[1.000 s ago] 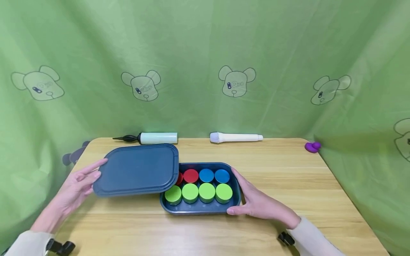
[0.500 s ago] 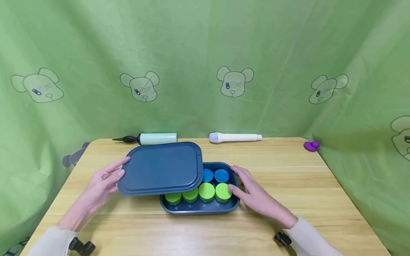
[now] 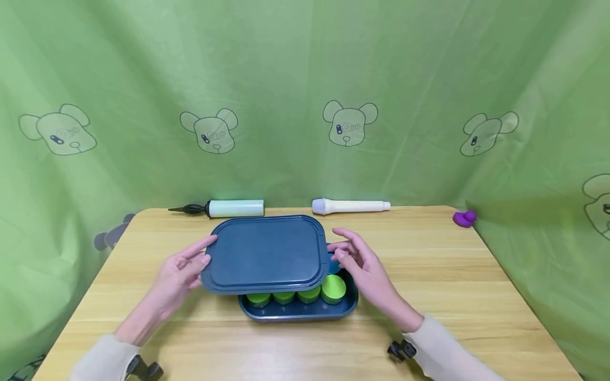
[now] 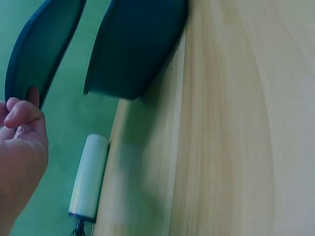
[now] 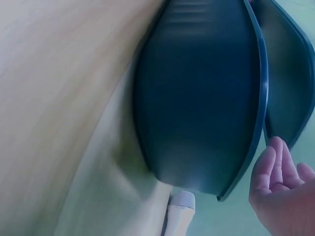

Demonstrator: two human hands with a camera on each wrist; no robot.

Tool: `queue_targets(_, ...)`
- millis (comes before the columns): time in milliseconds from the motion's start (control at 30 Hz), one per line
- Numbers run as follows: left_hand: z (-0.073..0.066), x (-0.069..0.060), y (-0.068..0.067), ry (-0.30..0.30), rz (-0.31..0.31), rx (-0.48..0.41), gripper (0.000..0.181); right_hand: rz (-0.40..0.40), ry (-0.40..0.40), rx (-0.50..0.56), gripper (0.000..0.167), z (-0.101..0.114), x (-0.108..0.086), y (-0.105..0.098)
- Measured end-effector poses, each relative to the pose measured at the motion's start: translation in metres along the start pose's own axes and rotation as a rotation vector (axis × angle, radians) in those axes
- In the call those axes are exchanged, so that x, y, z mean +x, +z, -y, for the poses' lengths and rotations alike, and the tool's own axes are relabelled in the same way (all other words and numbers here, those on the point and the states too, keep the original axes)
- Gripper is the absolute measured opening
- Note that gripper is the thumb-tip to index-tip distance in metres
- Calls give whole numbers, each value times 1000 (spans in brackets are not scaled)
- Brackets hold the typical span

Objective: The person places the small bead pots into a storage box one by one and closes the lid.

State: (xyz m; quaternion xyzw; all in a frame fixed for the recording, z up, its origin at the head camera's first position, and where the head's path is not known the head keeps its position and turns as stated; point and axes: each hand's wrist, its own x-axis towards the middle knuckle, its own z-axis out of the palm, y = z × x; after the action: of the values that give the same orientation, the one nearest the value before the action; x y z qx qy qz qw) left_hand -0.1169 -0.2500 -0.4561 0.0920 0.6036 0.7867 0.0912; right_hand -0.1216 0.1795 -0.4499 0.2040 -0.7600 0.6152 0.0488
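In the head view my left hand (image 3: 178,278) pinches the left end of a dark blue lid (image 3: 267,254), thumb on top. The lid is held above a dark blue box (image 3: 305,313) and covers most of it. Green-topped round pieces (image 3: 333,289) show along the box's front row, with part of a blue-topped one (image 3: 333,264) behind. At the lid's right end is my right hand (image 3: 367,275), its fingers loosely bent. In the right wrist view its fingertips (image 5: 276,143) are close to the lid (image 5: 290,73); whether they touch it I cannot tell.
At the table's back edge lie a hand pump (image 3: 235,208) with a black nozzle and a white toy microphone (image 3: 352,206). A small purple object (image 3: 464,218) sits at the back right corner. Green curtain (image 3: 286,106) surrounds the wooden table (image 3: 452,275).
My left hand has carried the lid rightward over the box, hiding the red tops and most of the blue ones. The right hand has left the box's right rim and risen beside the lid.
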Motion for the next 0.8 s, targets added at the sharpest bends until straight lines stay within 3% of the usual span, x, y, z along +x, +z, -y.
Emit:
queue_targets(400,7,10,28,-5,-2,-16,49,-14,70,22,40,-5,-2,0)
queue_targets(800,11,13,44,5,-43,58,45,-74,31,-1,39,-9,-9,-16)
